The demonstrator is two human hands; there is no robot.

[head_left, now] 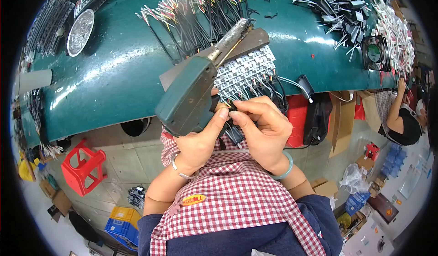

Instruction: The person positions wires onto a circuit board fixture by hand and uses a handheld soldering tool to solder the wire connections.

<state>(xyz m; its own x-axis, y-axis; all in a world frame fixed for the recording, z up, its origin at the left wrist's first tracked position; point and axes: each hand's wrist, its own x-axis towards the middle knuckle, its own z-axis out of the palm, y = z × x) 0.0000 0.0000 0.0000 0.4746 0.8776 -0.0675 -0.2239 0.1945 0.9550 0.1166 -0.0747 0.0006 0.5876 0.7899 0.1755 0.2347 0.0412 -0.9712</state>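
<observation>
My left hand (198, 144) is wrapped round a dark green soldering gun (185, 98), its metal tip slanting up and away to the right over the table. The left thumb and finger also come together close to my right fingertips. My right hand (267, 128) is closed in a pinch on a thin black cable (233, 106) with light-coloured wire ends, mostly hidden by the fingers. Just beyond both hands lie rows of small white circuit boards (248, 71) with short wires along their near edge. A flat dark bar (253, 42) lies beneath the gun's tip.
A heap of black cables (200, 21) with stripped coloured ends lies on the green table (114, 82). A round metal dish (80, 32) is at left, a small fan (376, 53) at right. A red stool (83, 167) stands on the floor. Another person (399, 119) sits at far right.
</observation>
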